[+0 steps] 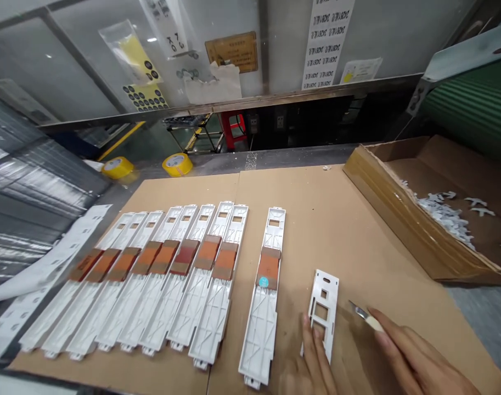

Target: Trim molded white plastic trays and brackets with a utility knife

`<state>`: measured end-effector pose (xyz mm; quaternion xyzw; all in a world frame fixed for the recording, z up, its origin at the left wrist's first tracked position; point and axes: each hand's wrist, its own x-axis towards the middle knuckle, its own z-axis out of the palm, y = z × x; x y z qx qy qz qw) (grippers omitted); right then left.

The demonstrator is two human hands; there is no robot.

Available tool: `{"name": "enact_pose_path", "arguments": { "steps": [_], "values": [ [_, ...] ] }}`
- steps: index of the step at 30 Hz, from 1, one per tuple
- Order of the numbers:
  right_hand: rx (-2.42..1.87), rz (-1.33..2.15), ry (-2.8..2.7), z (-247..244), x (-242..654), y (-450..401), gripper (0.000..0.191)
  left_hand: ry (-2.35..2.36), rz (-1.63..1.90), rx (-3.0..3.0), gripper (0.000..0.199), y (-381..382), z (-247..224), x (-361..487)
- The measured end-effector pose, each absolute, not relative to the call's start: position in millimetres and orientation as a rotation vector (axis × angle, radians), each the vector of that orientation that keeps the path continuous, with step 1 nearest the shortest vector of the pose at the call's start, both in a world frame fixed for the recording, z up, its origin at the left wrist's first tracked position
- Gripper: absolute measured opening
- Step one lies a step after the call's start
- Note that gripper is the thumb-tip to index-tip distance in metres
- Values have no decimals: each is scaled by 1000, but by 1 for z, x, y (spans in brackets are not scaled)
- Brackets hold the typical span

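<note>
A white plastic panel (331, 299) with rectangular cut-outs lies on the cardboard, at the lower right of the head view. My left hand (310, 365) rests on its near part, fingers stretched out over the panel and along its left edge. To the right, my right hand (410, 354) is closed around a craft knife (373, 322) with a pale handle. The blade points left toward the panel, apart from it. Left of the panel lies a long white plastic tray part (258, 329), with an orange-brown block (269, 263) bearing a blue round sticker across it.
Several similar tray parts with blocks (204, 312) lie side by side on the cardboard sheet (303, 203) at left. A cardboard box (392, 219) holding small white pieces (443, 216) stands right. Two yellow tape rolls (177, 164) (117, 167) sit at the back.
</note>
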<state>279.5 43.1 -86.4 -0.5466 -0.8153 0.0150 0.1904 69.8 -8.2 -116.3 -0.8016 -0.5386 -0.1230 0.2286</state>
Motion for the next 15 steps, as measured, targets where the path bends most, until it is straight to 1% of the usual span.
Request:
{"name": "enact_pose_path", "arguments": {
  "steps": [2,5,8,12,15],
  "values": [
    [-1490,-31,-2337,-81,267,52,26,-1501,-390,-2235,48,-8,-119,73],
    [-1452,-132,-2397,-75,261,59,29,-1624,-262,-2336,48,-8,-121,74],
    [-1446,-215,-2449,-75,262,61,31,-1684,-220,-2328,42,-9,-121,75],
    [-1422,-282,-2526,-79,262,62,34,-1647,-412,-2237,30,-4,-120,82],
    [-1421,-296,-2564,-79,260,64,32,-1646,-509,-2171,23,2,-117,83]
  ]
}}
